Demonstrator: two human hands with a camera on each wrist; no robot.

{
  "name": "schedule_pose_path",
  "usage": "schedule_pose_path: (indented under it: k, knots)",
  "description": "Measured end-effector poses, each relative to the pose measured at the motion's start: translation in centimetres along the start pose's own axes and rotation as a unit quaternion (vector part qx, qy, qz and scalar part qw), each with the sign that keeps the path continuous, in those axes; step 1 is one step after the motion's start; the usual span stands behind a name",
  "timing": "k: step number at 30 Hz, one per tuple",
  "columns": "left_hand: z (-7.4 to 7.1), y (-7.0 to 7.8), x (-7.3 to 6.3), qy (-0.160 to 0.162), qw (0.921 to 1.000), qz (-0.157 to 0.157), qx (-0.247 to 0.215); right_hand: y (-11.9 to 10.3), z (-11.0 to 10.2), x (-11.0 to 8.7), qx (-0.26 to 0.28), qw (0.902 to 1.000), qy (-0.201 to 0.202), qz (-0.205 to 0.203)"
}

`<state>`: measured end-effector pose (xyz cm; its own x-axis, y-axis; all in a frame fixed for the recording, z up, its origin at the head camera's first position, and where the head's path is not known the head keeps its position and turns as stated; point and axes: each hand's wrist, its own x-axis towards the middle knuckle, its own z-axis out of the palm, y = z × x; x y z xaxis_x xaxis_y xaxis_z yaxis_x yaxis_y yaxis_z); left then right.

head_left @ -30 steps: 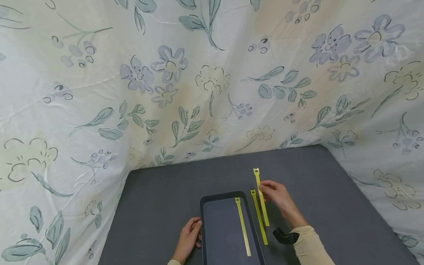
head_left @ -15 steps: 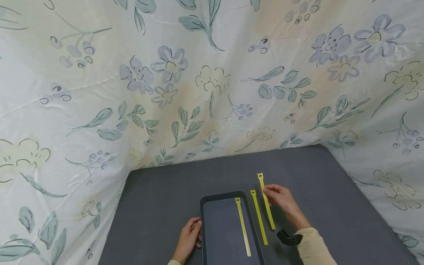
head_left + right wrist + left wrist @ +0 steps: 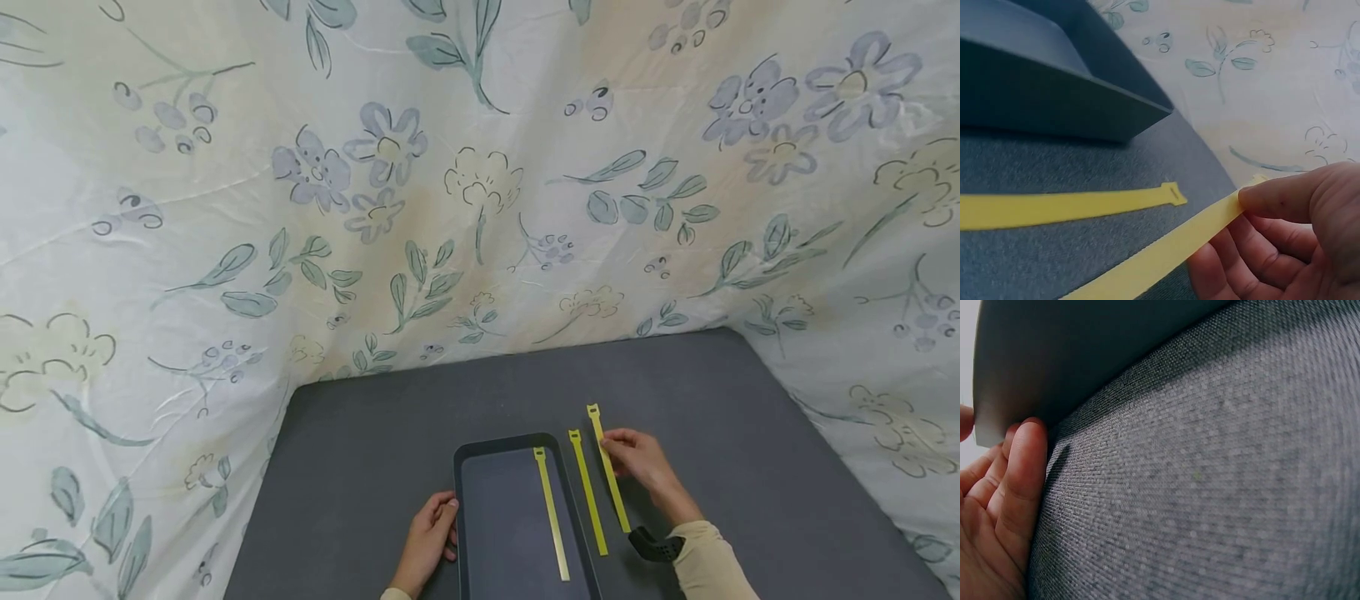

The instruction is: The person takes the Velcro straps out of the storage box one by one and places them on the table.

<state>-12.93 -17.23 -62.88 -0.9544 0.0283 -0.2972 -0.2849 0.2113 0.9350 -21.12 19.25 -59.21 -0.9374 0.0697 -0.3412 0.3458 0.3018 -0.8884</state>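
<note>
Here we see the right hand (image 3: 641, 461) pinching a yellow strap, the held strap (image 3: 610, 475), thumb on its upper face and the other fingers curled below. The grip falls nearer the slotted head than the tail. We cannot tell whether the far end touches the table.

The left hand (image 3: 429, 537) is partly closed at the left wall of the tray (image 3: 495, 517), thumb at the rim and fingers bent against the outside; the left wrist view shows fingertips low on that wall.

Just beside the held strap, toward the tray, we find the second strap (image 3: 587, 492), flat on the table and roughly parallel to it, head pointing away from the person. The third strap (image 3: 551, 512) lies inside the tray, along its right side, its head also at the far end. The tray is dark and shallow with rounded corners, its near end cut off by the bottom of the head view.

Farther out, we note a black band (image 3: 655, 546) at the right wrist, a pale sleeve (image 3: 712, 558), the dark grey table (image 3: 360, 467) and, around it, a flowered cloth (image 3: 480, 283).
</note>
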Motion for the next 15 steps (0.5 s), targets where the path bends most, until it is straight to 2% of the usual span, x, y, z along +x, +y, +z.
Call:
schedule_pose_path:
  k: [7,15]
  knots:
    - [-0.01,0.03,-0.06,-0.001,1.0,-0.003,-0.001,0.86,0.31,0.4,-0.058,0.9982,0.011,-0.003]
    - [-0.03,0.29,-0.03,0.001,1.0,-0.009,-0.001,0.83,0.25,0.44,-0.129,0.9915,0.017,-0.005]
